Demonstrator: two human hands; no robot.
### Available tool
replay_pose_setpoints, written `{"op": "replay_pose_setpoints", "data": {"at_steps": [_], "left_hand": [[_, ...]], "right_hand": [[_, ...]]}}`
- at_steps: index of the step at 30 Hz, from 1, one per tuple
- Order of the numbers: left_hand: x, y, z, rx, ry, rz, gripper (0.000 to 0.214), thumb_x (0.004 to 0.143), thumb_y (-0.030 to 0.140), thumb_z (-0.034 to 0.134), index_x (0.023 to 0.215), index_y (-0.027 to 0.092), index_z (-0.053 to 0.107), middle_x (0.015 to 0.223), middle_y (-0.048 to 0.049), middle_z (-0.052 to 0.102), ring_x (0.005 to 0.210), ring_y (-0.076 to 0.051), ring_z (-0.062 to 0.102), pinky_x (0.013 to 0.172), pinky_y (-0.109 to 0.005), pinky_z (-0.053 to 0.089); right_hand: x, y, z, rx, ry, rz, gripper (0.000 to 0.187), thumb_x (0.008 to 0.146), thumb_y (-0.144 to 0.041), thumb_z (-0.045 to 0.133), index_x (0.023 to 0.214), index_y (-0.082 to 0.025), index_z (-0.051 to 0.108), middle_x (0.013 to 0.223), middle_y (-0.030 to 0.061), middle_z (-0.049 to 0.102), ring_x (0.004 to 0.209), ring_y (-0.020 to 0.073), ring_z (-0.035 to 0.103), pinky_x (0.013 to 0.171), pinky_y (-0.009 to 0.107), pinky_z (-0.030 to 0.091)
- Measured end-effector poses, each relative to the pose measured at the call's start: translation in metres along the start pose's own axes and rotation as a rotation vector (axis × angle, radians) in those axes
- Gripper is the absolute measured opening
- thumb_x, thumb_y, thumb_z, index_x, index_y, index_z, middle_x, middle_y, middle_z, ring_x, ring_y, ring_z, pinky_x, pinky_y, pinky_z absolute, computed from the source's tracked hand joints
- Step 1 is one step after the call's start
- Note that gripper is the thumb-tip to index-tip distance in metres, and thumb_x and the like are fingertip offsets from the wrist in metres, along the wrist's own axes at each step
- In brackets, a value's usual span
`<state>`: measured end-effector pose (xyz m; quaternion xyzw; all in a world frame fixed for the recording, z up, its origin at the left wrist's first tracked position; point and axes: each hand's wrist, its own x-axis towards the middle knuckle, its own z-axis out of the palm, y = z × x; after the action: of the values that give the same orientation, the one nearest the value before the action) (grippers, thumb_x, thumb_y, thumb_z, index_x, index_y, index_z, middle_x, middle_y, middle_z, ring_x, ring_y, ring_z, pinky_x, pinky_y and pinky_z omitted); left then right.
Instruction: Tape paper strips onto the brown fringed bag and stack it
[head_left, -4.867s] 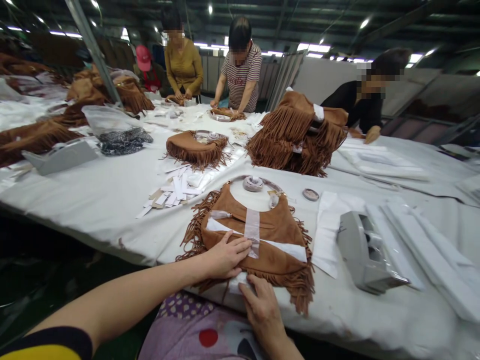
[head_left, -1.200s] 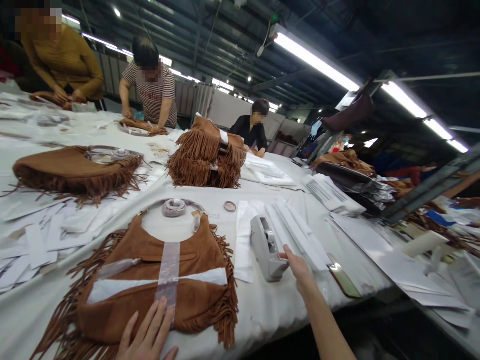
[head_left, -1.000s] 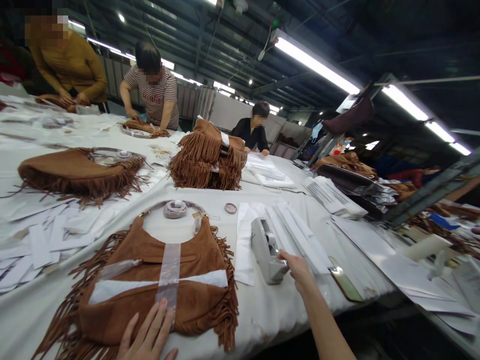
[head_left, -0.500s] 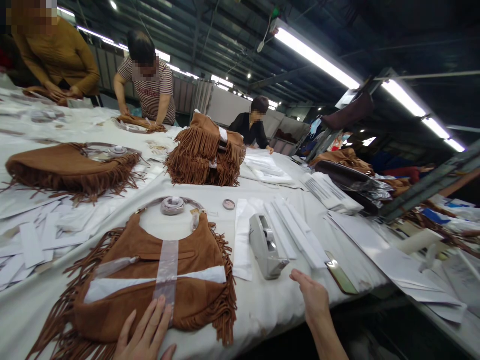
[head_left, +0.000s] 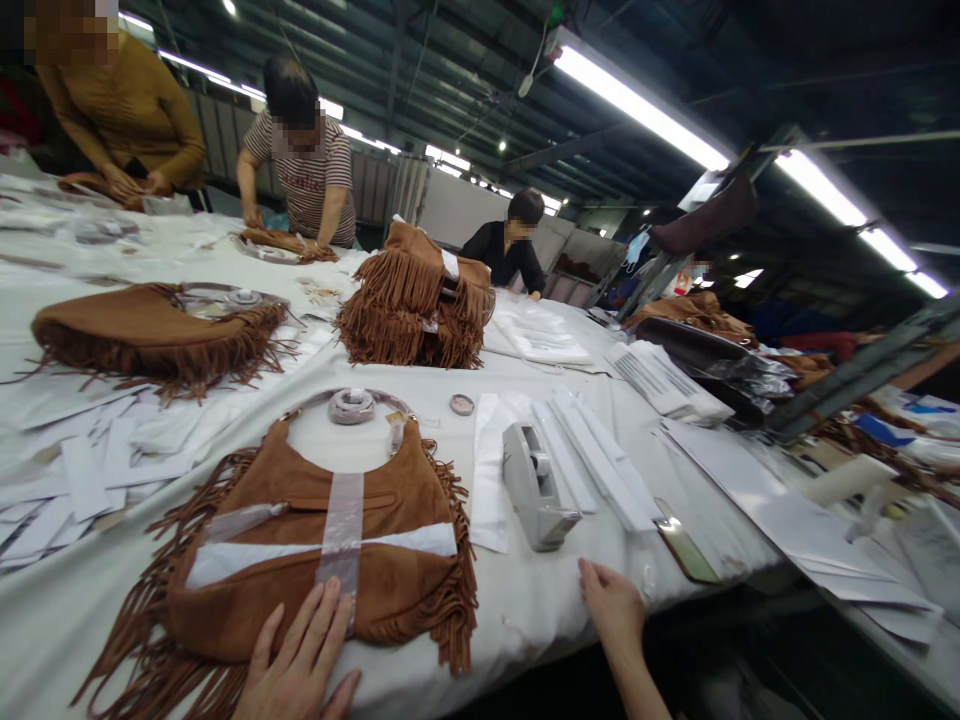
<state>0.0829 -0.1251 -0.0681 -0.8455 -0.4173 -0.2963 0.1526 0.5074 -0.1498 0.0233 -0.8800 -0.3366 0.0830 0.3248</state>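
A brown suede fringed bag (head_left: 300,520) lies flat at the near table edge, wrapped with a white paper band and a strip of clear tape (head_left: 340,530). My left hand (head_left: 300,660) rests flat and open on the bag's lower edge, fingers by the tape's end. My right hand (head_left: 611,605) hovers over the white table cover near the edge, a little below the grey tape dispenser (head_left: 534,487). Its fingers are curled in a pinch; whether they hold a piece of tape I cannot tell.
White folded papers (head_left: 592,455) and a gold-coloured plate (head_left: 686,550) lie right of the dispenser. A pile of fringed bags (head_left: 416,300) and a single bag (head_left: 150,325) sit farther back. Paper strips (head_left: 82,470) scatter at left. Three people work at the table's far side.
My right hand has drawn back from the tape dispenser toward the table's near edge. My left hand stays on the bag.
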Motion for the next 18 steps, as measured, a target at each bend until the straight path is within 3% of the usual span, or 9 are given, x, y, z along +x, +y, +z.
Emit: {"op": "replay_pose_setpoints", "data": {"at_steps": [3, 5, 9, 11, 14, 16, 18], "left_hand": [[0.0, 0.002, -0.004, -0.009, -0.093, -0.033, 0.055, 0.083, 0.037, 0.051, 0.135, 0.016, 0.046, 0.135, -0.013, 0.051, 0.13, -0.028, 0.038, 0.114, -0.051, 0.007], [0.003, 0.005, -0.012, -0.017, -0.156, -0.096, 0.055, 0.085, 0.039, 0.049, 0.135, 0.017, 0.045, 0.139, -0.0122, 0.047, 0.13, -0.028, 0.039, 0.114, -0.05, 0.008], [0.013, 0.008, -0.024, -0.02, -0.217, -0.169, 0.056, 0.087, 0.046, 0.048, 0.136, 0.018, 0.044, 0.14, -0.0111, 0.046, 0.131, -0.026, 0.037, 0.114, -0.049, 0.011], [0.016, 0.007, -0.027, -0.007, -0.249, -0.164, 0.057, 0.087, 0.046, 0.048, 0.137, 0.018, 0.042, 0.141, -0.0108, 0.045, 0.132, -0.026, 0.035, 0.114, -0.049, 0.011], [0.015, 0.004, -0.027, -0.011, -0.285, -0.163, 0.057, 0.088, 0.045, 0.045, 0.139, 0.018, 0.038, 0.143, -0.0098, 0.042, 0.132, -0.026, 0.034, 0.114, -0.049, 0.011], [0.013, 0.004, -0.027, -0.024, -0.295, -0.164, 0.058, 0.089, 0.045, 0.043, 0.14, 0.018, 0.037, 0.144, -0.0093, 0.041, 0.133, -0.026, 0.033, 0.114, -0.05, 0.011], [0.013, 0.004, -0.028, -0.033, -0.298, -0.17, 0.057, 0.089, 0.045, 0.043, 0.139, 0.018, 0.037, 0.144, -0.01, 0.041, 0.134, -0.026, 0.032, 0.113, -0.05, 0.012]], "right_hand": [[-0.009, -0.001, -0.007, -0.072, -0.019, -0.061, 0.048, 0.062, -0.063, 0.046, 0.069, -0.021, 0.068, 0.063, 0.0097, 0.069, 0.069, 0.0328, 0.065, 0.068, 0.042, 0.048], [-0.014, -0.016, -0.006, -0.111, -0.082, -0.134, 0.049, 0.064, -0.064, 0.046, 0.075, -0.021, 0.069, 0.067, 0.0087, 0.07, 0.071, 0.032, 0.066, 0.069, 0.041, 0.048], [-0.031, -0.078, 0.008, -0.1, -0.264, -0.47, 0.04, 0.066, -0.061, 0.052, 0.073, -0.026, 0.069, 0.074, 0.0064, 0.071, 0.071, 0.0285, 0.066, 0.072, 0.038, 0.049], [-0.047, -0.122, 0.011, -0.057, -0.453, -0.68, 0.036, 0.072, -0.058, 0.053, 0.073, -0.026, 0.069, 0.077, 0.0058, 0.071, 0.071, 0.0257, 0.065, 0.072, 0.036, 0.049], [-0.076, -0.189, 0.008, -0.065, -0.906, -0.943, 0.035, 0.085, -0.051, 0.048, 0.075, -0.025, 0.069, 0.071, 0.0029, 0.068, 0.067, 0.0192, 0.061, 0.066, 0.029, 0.047], [-0.092, -0.228, 0.007, -0.105, -1.198, -1.055, 0.034, 0.089, -0.044, 0.046, 0.078, -0.023, 0.07, 0.071, 0.0015, 0.066, 0.065, 0.016, 0.058, 0.065, 0.025, 0.044], [-0.102, -0.259, 0.015, -0.15, -1.409, -1.137, 0.032, 0.09, -0.039, 0.047, 0.081, -0.02, 0.071, 0.071, 0.0008, 0.065, 0.064, 0.014, 0.056, 0.063, 0.023, 0.043]]}}
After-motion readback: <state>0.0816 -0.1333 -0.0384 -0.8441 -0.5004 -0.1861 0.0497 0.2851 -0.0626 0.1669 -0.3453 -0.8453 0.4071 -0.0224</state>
